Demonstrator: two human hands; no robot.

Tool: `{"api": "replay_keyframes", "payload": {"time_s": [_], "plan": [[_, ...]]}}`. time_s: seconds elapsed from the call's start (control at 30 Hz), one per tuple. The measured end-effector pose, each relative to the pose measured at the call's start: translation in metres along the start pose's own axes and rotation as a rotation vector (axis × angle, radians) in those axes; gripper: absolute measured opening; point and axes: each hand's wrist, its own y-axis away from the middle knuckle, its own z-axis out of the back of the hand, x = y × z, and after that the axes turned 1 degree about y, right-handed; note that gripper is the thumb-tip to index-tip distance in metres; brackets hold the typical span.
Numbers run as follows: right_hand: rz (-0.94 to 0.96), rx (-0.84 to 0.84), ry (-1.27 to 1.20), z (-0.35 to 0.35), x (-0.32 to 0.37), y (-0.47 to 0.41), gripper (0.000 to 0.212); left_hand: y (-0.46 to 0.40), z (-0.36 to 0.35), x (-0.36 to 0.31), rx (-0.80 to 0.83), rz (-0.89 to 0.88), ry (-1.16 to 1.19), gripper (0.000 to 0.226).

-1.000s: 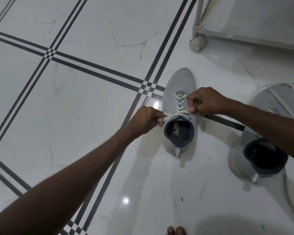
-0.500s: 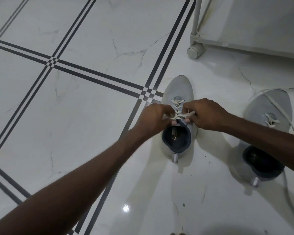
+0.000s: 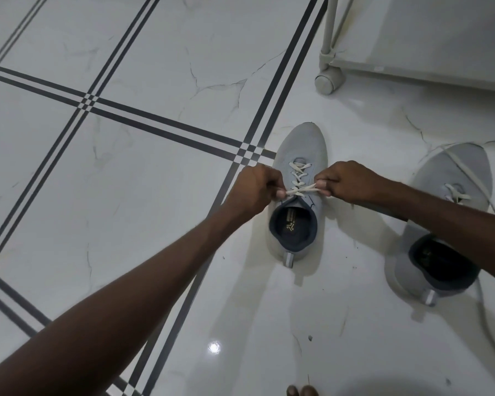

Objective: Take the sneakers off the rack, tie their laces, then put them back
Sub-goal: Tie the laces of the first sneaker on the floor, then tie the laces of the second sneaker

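Two grey sneakers stand on the floor [image 3: 155,252], both off the rack [image 3: 412,67]. The nearer sneaker [image 3: 299,150] lies directly under the fingers, toe pointing away from the person; the second sneaker [image 3: 457,172] sits well to the right of the fingers, partly hidden by the right forearm. Each has a soft, matte knit upper, a rounded toe, a dark padded collar around an oval opening and a small pale pull tab at the heel.

Two hands work on one flat cream lace [image 3: 300,190]. The left hand [image 3: 256,190] has its fingers [image 3: 280,193] curled tight, pinching one end of the lace just left of the eyelets. The right hand [image 3: 352,181] mirrors it, fingers [image 3: 322,184] closed on the other end just to the right. Between the two sets of fingers the lace runs taut across the top of the tongue, crossing at the middle; beyond them it zigzags toward the toe.

The second sneaker's lace [image 3: 463,170] lies loose, one strand trailing across its toe.

Past the fingers, to the upper right, one corner of the rack shows: a pale tubular leg on one round caster [image 3: 327,82]. The floor is glossy white marble-look tile, veined and banded with triple dark lines. Two toes [image 3: 302,391] show at the bottom edge.
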Motion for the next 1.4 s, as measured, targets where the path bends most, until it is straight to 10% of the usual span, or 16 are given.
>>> {"api": "replay_keyframes", "payload": {"time_s": [0.57,0.9,1.23,1.4], "plan": [[-0.124,0.005,0.234,0.077,-0.016,0.062,0.028,-0.061,0.034,-0.085,0.31,-0.254,-0.15,0.024],[-0.35,-0.131,0.054,0.078,-0.106,0.203,0.01,-0.077,-0.088,-0.207,0.47,-0.483,-0.266,0.028],[-0.421,-0.466,-0.256,0.027,-0.115,0.228,0.014,-0.06,-0.142,-0.213,0.386,-0.452,-0.16,0.004],[-0.329,-0.665,-0.101,0.024,-0.11,0.235,0.009,-0.067,-0.128,-0.209,0.618,-0.057,0.317,0.008]]}}
